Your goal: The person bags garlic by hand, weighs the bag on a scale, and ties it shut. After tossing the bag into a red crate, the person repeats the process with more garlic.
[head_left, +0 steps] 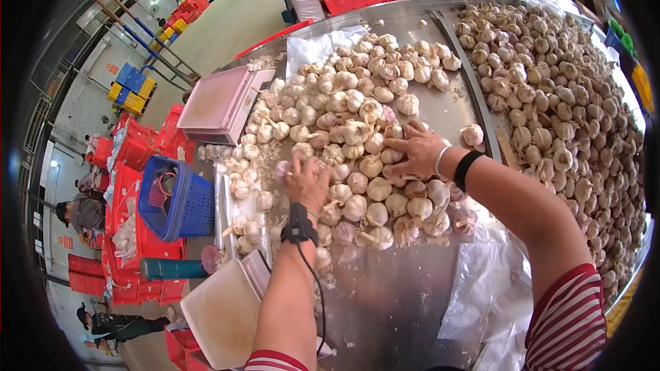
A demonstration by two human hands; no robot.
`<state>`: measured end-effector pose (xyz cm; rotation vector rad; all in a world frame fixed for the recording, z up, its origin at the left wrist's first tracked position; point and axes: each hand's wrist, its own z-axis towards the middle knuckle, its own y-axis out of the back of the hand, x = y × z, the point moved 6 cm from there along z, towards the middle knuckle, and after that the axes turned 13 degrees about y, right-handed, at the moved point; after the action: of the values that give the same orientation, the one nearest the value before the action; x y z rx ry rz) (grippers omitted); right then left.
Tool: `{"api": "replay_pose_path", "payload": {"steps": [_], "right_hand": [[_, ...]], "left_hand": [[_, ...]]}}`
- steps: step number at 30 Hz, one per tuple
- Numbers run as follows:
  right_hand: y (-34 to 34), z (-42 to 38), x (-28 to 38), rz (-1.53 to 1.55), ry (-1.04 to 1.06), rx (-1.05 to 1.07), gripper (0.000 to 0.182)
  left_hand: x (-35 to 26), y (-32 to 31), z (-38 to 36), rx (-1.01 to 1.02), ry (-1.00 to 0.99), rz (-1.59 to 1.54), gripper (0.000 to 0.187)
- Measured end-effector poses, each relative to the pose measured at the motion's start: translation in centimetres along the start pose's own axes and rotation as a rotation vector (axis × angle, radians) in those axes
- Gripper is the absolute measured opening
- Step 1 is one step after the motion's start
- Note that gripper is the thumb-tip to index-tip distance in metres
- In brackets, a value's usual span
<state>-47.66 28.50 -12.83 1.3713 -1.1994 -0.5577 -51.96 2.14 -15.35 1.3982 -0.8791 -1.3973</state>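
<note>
A heap of whitish garlic bulbs [377, 189] lies on the steel table [385, 295] in front of me. My left hand [307, 182] rests on the near-left part of the heap, fingers slightly bent and apart, beside a purplish bulb at its left. Over on the right side of the heap, my right hand [418, 151] lies on the bulbs with its fingers spread. Neither hand visibly grips a bulb, though some fingertips are partly hidden among them.
A metal divider [474, 82] separates a larger garlic pile [550, 96] on the right. Two scales, a pink one [214, 99] and a cream one [223, 312], stand left, near a blue basket [175, 199]. Plastic sheeting [485, 288] lies near my right arm. People and red crates are beyond.
</note>
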Motion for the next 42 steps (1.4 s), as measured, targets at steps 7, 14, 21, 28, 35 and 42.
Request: {"api": "replay_pose_path", "payload": {"steps": [7,14,21,28,35,42], "right_hand": [[-2.7,-4.6,5.4,0.157,0.057,-0.020,0.074],[1.0,-12.0,2.9,0.312,0.276,-0.574,0.046],[-3.9,-15.6,-5.8,0.063,-0.216,-0.332,0.062],[-5.7,-13.7,3.1,0.202,-0.249,-0.122,0.072],[-8.0,-12.4,10.2,0.101,0.215,0.137,0.069],[-6.4,-30.5,8.1,0.702,-0.452,-0.945,0.039]], "left_hand": [[-2.0,0.8,-8.3,0.049,-0.112,-0.104,0.040],[-0.5,6.3,-15.3,-0.048,-0.106,-0.156,0.045],[8.1,3.1,-19.6,0.010,0.361,-0.231,0.050],[1.8,0.4,-16.8,0.114,0.020,-0.223,0.048],[-0.6,0.3,-15.3,0.188,-0.073,-0.102,0.053],[-3.7,10.0,-26.7,0.022,-0.395,-0.474,0.046]]}}
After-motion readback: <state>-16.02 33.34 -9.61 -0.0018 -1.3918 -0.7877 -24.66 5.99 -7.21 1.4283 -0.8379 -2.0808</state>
